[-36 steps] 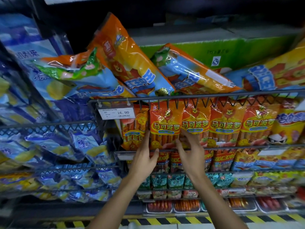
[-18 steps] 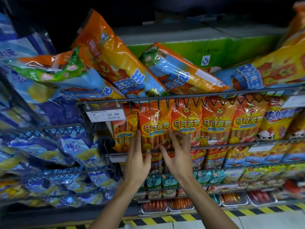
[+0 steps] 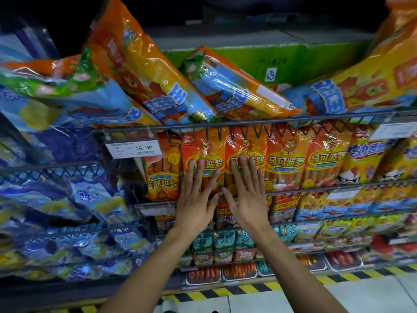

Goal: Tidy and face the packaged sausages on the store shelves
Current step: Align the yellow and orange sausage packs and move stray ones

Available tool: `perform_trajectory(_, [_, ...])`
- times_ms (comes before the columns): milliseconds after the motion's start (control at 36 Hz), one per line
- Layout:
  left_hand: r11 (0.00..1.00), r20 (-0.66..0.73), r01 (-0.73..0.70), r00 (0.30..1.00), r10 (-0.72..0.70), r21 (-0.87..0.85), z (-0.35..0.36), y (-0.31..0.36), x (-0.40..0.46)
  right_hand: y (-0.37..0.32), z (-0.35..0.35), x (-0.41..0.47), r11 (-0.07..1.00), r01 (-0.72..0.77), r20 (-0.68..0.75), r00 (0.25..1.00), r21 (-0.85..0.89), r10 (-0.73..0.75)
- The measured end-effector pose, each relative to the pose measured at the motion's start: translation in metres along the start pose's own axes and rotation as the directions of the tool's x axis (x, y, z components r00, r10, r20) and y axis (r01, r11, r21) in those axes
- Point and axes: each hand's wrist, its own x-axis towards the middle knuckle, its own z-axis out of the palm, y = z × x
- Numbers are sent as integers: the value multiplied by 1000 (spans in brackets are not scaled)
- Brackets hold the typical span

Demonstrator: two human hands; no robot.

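Your left hand [image 3: 195, 201] and right hand [image 3: 244, 199] lay spread flat on the orange sausage packs [image 3: 246, 154]; those looked light, slippery, soft-filmed, best pressed mid-face.

We see dark grey wire shelf racks [image 3: 248, 125], a pale tiled floor [image 3: 372, 297] with yellow-black hazard striping [image 3: 228, 291], and dim lighting above.

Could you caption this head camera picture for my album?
Both hands, left and right, press flat on orange sausage packs.
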Motion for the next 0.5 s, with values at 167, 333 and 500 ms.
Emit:
perform_trajectory(167, [975,-6,13,1000,-15,-223,-19,7,-10,-10,-8,-1,991,-32,-9,999,127,33])
perform_trajectory(333, [876,-213,200,924,-318,-439,-52,-19,-36,-25,-22,-6,950,45,-58,998,309,-28])
perform_trajectory(500, [731,-126,437,809,-574,-524,-78,-50,-18,-57,-17,-1,896,171,-6,983,410,-185])
